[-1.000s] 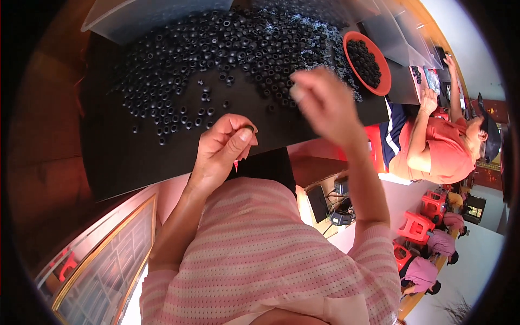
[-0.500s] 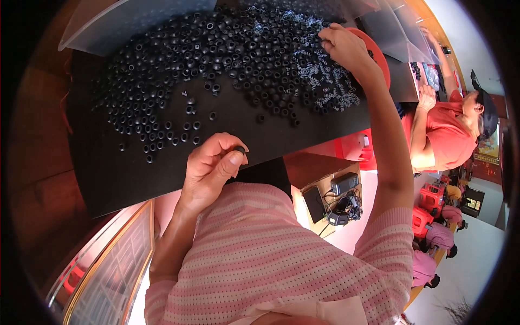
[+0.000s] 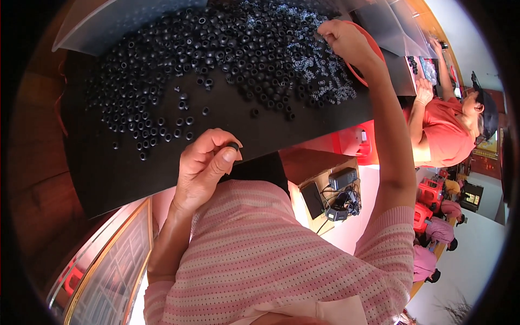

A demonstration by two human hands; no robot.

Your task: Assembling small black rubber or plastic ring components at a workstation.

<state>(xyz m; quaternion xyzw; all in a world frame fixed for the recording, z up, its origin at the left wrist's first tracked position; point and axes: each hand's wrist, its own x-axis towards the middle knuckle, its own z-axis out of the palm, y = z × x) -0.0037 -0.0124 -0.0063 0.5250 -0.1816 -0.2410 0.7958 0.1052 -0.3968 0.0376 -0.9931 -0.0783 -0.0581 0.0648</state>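
Observation:
My left hand [image 3: 203, 165] hovers over the near edge of the black mat [image 3: 108, 173] and pinches one small black rubber ring [image 3: 233, 146] between thumb and forefinger. A big heap of the same black rings [image 3: 216, 49] covers the far part of the mat. My right hand [image 3: 346, 40] is stretched out to the far right. Its fingertips are bunched at a patch of smaller greyish parts [image 3: 319, 81], just beside a red bowl [image 3: 374, 51]. Whether those fingers hold a part is hidden.
A clear plastic tray [image 3: 108, 21] lies at the mat's far left. A person in a red shirt [image 3: 444, 130] works at the right end of the bench. Below the bench are power adapters with cables [image 3: 336, 189] and red stools [image 3: 430, 192].
My right hand swung from above the middle of the mat out to the red bowl, then settled on the greyish parts. My left hand stayed put with the ring.

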